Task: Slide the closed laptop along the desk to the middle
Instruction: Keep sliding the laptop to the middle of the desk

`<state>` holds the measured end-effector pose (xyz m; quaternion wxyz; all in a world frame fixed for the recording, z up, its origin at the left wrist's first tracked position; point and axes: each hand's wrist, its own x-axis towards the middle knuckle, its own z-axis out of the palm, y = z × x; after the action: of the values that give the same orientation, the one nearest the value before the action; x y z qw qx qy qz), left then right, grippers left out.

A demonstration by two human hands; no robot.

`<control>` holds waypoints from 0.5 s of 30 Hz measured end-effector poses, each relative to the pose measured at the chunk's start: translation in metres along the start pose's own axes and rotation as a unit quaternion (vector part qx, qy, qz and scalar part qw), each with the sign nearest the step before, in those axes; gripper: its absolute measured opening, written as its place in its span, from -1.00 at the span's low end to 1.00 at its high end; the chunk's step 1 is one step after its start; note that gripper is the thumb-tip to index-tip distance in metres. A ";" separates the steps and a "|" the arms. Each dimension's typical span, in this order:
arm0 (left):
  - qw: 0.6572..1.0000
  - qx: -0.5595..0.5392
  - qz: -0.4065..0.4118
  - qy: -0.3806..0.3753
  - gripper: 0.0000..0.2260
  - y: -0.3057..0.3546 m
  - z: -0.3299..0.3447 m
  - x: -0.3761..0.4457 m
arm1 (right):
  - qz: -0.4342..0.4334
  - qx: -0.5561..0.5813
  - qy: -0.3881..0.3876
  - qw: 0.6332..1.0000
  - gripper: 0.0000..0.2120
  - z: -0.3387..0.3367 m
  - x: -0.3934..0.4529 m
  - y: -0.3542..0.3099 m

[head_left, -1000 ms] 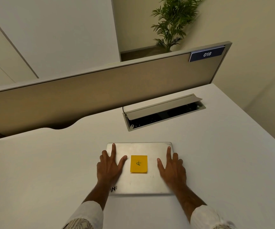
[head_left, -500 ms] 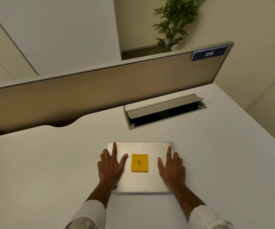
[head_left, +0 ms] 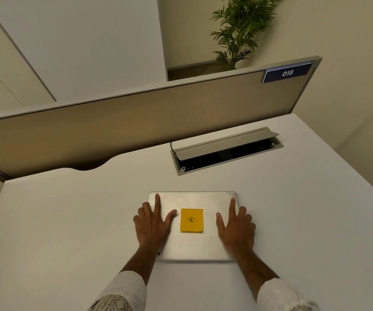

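The closed silver laptop (head_left: 194,245) lies flat on the white desk (head_left: 69,221), near its front and roughly midway across. A yellow sticky note (head_left: 191,220) with a handwritten mark sits in the centre of the lid. My left hand (head_left: 153,223) rests palm down on the left part of the lid, fingers spread, the outer fingers reaching its left edge. My right hand (head_left: 237,223) lies the same way on the right part, its outer fingers over the right edge. Neither hand curls around anything.
An open cable box (head_left: 225,151) with a raised grey flap is set into the desk behind the laptop. A beige partition (head_left: 136,122) with a blue "018" sign (head_left: 287,73) runs along the back. A potted plant (head_left: 237,30) stands beyond it.
Both hands stay flat on the lid in the same spots. The whole scene has drifted slightly right in view; any slide of the laptop over the desk is very small.
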<state>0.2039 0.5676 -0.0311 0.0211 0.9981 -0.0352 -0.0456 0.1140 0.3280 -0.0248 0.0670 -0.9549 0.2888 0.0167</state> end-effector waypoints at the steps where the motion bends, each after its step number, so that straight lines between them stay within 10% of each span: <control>1: 1.000 0.001 0.001 -0.007 -0.17 -0.001 0.002 -0.002 | 0.001 -0.005 0.000 1.000 -0.23 0.000 -0.001 0.000; 15: 0.997 0.004 0.068 -0.028 -0.16 -0.009 -0.007 -0.019 | -0.067 -0.042 -0.012 0.997 -0.08 -0.027 -0.017 -0.006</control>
<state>0.1862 0.5785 -0.0231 0.0195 0.9918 -0.1037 -0.0721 0.1030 0.3380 0.0042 0.0316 -0.9738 0.2223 0.0360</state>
